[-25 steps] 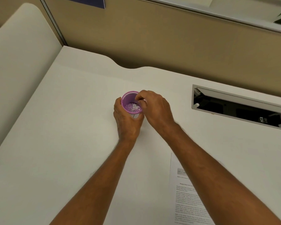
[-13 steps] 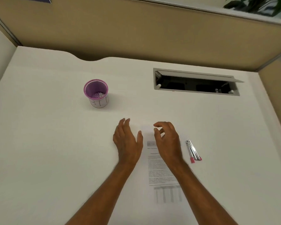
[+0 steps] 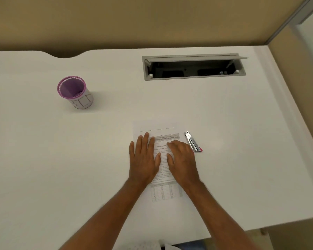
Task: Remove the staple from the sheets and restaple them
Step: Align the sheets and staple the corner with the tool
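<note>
The printed sheets lie flat on the white desk, text facing me. My left hand rests palm down on their left side with fingers spread. My right hand lies flat on their right side, fingers pointing up and left. Neither hand holds anything. A small silver stapler with a pink end lies on the desk just right of the sheets, close to my right hand. I cannot make out any staple in the paper.
A purple mesh cup with a white label stands at the back left, small bits inside. An open grey cable hatch is set into the desk at the back right. A tan partition wall runs behind.
Both hands left the purple cup, came back toward me and settled flat on the sheets. The view swung right, bringing the stapler and hatch into sight.
</note>
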Available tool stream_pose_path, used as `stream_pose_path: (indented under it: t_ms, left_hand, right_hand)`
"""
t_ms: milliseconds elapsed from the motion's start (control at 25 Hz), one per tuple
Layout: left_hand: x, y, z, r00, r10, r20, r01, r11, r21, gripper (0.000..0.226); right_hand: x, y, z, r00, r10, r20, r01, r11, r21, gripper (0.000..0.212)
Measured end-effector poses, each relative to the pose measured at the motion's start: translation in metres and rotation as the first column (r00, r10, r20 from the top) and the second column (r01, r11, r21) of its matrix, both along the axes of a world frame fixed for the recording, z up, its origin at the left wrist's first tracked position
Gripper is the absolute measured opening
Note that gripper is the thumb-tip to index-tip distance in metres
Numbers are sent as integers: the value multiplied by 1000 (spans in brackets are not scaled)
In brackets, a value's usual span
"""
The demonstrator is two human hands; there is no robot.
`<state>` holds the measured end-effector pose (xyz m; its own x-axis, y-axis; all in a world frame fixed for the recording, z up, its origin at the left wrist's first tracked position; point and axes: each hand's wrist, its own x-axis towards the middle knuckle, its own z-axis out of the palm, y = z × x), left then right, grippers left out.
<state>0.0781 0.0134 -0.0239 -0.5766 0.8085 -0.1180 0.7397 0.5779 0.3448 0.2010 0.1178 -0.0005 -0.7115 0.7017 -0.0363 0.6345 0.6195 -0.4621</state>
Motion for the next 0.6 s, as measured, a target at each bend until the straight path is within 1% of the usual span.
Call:
stream_pose_path:
  t_ms: [80,200,240,400,480,600]
  left_hand:
    - [1,0,-2,1000,2,-28,-2,1000,0,66]
    - [4,0,-4,998,9,-57,-9,1000,1,66]
    - [4,0,-4,998,11,-62,-11,1000,-3,66]
    - [5,0,-5,997,9,-70,-10,1000,-12,67]
    - [6,0,-5,997,9,-74,-10,1000,-12,67]
    - [7,0,-4,997,8,-80,-9,1000,-9,67]
  right_hand:
    - [4,9,0,998,-59,-6,60,996,60,38]
    - [11,32,2,973,-231,29,226,967,121,44]
    - [12,38,1,967,-252,34,247,962,115,45]
    - [20,59,-2,977,-213,-34,215,973,81,45]
    - [28,75,-1,958,-282,-57,285,956,63,46]
    - [37,94,1,936,-351,-17,352,935,49,46]
